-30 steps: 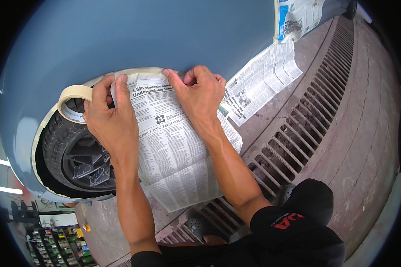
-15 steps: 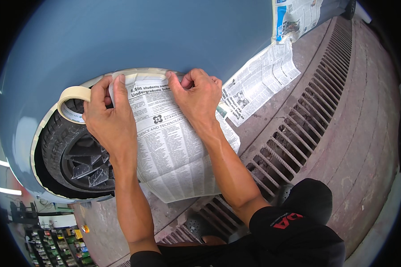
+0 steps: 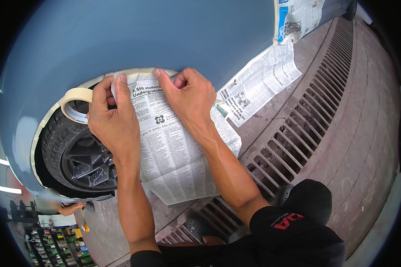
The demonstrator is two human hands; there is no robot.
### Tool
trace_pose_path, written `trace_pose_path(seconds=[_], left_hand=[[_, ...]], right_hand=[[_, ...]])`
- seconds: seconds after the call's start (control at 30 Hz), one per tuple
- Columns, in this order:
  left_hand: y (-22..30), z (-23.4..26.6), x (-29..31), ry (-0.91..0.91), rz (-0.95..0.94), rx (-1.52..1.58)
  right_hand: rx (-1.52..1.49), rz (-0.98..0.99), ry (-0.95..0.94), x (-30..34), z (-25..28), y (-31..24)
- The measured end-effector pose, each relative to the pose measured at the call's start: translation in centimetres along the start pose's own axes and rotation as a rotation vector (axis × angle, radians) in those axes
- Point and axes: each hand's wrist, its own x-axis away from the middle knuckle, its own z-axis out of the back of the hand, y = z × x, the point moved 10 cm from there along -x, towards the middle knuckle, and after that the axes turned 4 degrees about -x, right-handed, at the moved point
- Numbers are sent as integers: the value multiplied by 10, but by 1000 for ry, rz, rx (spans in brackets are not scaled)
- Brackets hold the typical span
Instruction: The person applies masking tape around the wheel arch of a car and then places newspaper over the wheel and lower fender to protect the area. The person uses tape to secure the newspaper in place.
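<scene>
Our left hand [image 3: 113,118] pinches the top edge of the newspaper sheet [image 3: 173,151] between thumb and forefinger, with the roll of masking tape [image 3: 75,104] looped beside it. Our right hand [image 3: 189,98] presses the sheet flat with its forefinger stretched along the taped wheel arch [image 3: 138,72] and the other fingers curled. The sheet hangs over the tyre [image 3: 60,142], with its lower edge free above the floor grate [image 3: 298,120].
</scene>
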Motion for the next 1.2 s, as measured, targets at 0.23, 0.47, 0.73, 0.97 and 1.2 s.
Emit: trace_pose_path(seconds=[0.23,0.47,0.73,0.97,1.2], left_hand=[[1,0,0,-5,55,39],[-5,-2,2,-3,128,79],[-9,0,-2,-31,231,16],[-14,2,-4,10,141,-42],[-20,-2,-7,11,145,27]], right_hand=[[43,-43,-12,-2,-3,-2],[47,-63,-13,-3,-8,-5],[57,-73,-26,-5,-8,-9],[50,-70,-15,-4,-9,-9],[39,-93,-27,-4,-9,-10]])
